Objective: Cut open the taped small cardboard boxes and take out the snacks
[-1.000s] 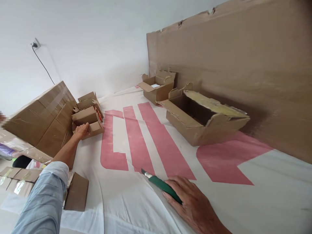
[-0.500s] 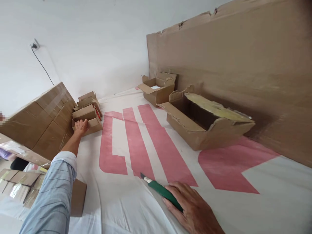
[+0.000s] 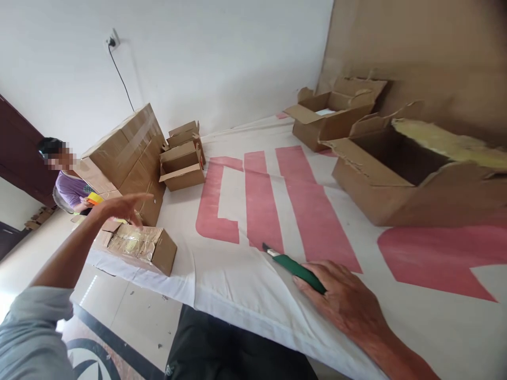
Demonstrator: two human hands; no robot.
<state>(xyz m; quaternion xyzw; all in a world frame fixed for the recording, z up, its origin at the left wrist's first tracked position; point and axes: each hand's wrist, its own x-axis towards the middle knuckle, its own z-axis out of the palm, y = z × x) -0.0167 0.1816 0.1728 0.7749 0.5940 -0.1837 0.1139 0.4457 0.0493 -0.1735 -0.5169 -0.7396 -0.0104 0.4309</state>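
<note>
White cloth with broad red shapes, spread beneath nearly everything; at the right, a tall cardboard sheet, upright next to the white wall. At the left, a big box with tape on its side, and just beyond it a co-worker in a purple top. Already done, judging from how things lie: four boxes with tops open. On the right, a larger open box with ragged flaps and a dark inside; just behind it, a smaller open box with something white within. Beside the big box, a front small box and, right behind, a rear small box. Still closed: the nearest taped box, shiny tape across its top, near the cloth's front edge. Left hand over that box, holding nothing, fingers spread; hard to tell from this angle, touching or just above. Right hand low over the cloth, fingers curled firmly round the green handle of a knife, blade out and pointing leftward, away from the palm. Against the picture half a second ago: view swung to the left, with more of the floor and the co-worker now in sight; left hand gone from the front small box, where earlier laid on its near edge; same grip on the knife as then.
</note>
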